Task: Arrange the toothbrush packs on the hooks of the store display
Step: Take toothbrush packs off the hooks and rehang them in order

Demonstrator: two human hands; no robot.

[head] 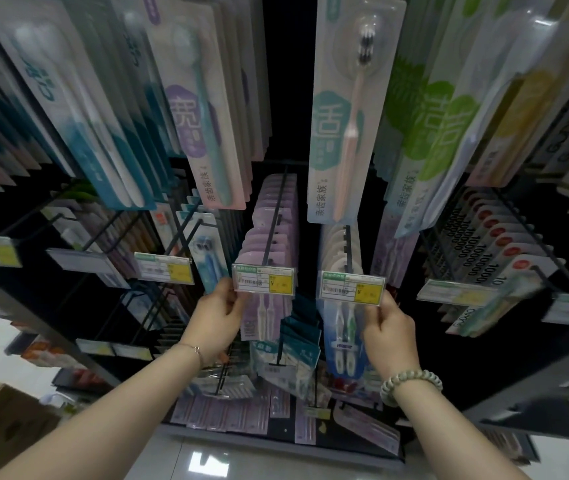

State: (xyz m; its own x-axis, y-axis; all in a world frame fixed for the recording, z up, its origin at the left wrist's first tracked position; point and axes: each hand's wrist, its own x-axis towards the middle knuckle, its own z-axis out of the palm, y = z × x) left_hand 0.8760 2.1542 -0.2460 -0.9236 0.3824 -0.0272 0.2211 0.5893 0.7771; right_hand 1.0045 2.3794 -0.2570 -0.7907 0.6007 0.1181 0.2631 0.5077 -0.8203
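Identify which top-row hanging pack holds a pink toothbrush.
The teal-badged pack, right of centre; the purple-badged pack left of it holds a green brush.

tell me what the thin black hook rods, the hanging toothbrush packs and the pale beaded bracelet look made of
Thin black hook rod: likely painted metal wire, straight, matte. Hanging toothbrush pack: printed card behind a glossy clear plastic blister. Pale beaded bracelet on the right wrist: smooth greenish-white beads, perhaps stone or plastic.

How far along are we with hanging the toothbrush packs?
Done: the upper packs and the purple row look full. In hand: left hand grips the front purple pack, right hand the front blue pack. Left: packs at the bottom seem to lie unhung.
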